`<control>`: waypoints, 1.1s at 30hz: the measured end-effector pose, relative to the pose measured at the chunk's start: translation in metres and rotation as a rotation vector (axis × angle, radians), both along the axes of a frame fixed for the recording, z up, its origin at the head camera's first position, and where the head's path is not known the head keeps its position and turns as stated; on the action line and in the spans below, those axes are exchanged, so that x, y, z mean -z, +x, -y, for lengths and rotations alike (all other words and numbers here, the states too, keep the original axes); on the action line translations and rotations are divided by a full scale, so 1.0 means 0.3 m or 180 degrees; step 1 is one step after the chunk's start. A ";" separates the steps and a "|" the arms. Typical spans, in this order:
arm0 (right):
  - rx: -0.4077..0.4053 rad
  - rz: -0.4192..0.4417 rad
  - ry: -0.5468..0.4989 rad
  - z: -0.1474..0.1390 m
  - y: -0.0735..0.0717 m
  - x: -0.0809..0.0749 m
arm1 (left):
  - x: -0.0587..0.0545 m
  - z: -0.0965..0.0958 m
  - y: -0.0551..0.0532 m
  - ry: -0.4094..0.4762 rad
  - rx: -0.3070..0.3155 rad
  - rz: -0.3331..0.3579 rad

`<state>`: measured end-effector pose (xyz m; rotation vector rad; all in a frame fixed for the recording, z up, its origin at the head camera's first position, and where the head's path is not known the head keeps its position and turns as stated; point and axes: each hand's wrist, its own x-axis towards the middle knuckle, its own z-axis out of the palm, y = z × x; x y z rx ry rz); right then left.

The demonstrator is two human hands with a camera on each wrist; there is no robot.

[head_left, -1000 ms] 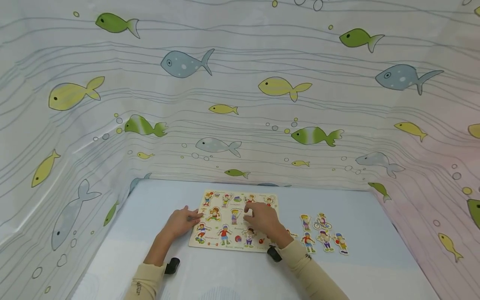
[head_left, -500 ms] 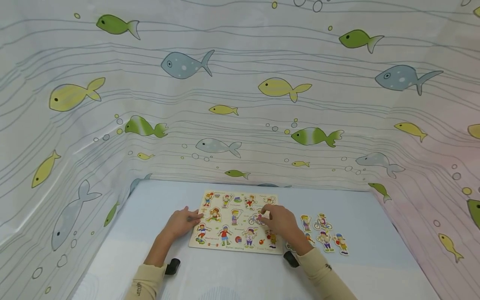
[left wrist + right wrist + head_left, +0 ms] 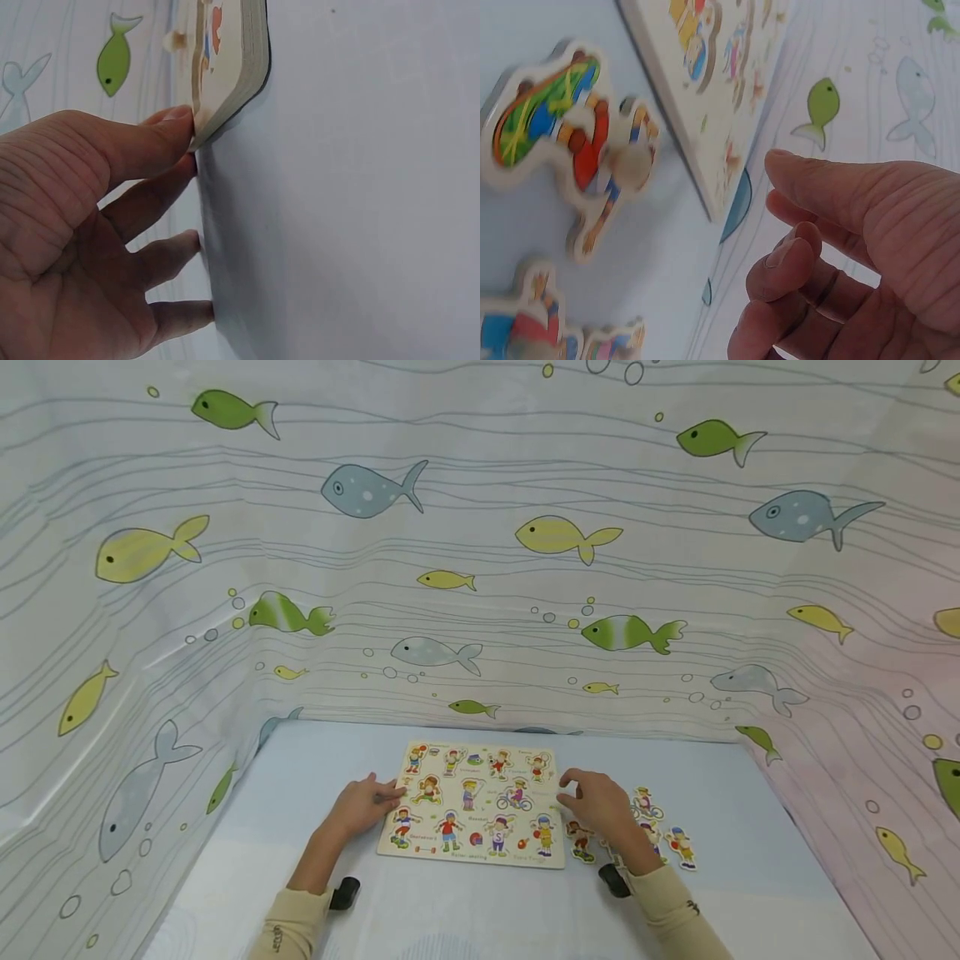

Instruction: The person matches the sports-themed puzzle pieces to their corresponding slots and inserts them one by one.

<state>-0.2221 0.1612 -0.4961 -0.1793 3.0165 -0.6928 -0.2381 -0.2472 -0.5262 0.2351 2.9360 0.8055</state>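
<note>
My left hand (image 3: pixel 358 808) is at the left edge of a wooden puzzle board (image 3: pixel 468 860). Its thumb and index finger pinch the board's edge (image 3: pixel 244 52) in the left wrist view, while the other fingertips rest on the table. Rows of child-in-sport figures cover the board. Just off the right edge hovers my right hand (image 3: pixel 600 802), its fingers loosely curled around nothing. Below it a knobbed skateboarder puzzle piece (image 3: pixel 592 139) lies on the table. Part of another loose piece (image 3: pixel 532 322) shows at the lower left of the right wrist view.
Right of the board lie several loose pieces, among them a cyclist (image 3: pixel 647 803) and a figure with a ball (image 3: pixel 682 848). My right forearm partly covers the group. A fish-print sheet (image 3: pixel 480 610) stands around the table's back and sides.
My right hand has moved right, off the board and over the near side of the loose pieces. The cyclist and other figures on the board are now uncovered. My left hand stays put.
</note>
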 end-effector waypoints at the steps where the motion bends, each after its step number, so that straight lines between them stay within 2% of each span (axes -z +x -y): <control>1: 0.0025 0.0006 0.0018 -0.011 0.000 0.000 | 0.000 0.000 0.001 -0.0004 0.0006 0.0003; 19: 0.0318 0.0161 -0.0016 -0.211 0.003 0.039 | -0.001 0.003 0.012 0.0019 -0.0011 0.0011; 26: 0.0369 0.0302 -0.0074 -0.243 0.011 0.055 | -0.006 -0.002 0.013 0.0015 0.0007 -0.0009; 33: 0.0321 0.0289 -0.0037 -0.262 0.014 0.069 | -0.009 -0.004 0.006 0.0007 -0.0013 0.0005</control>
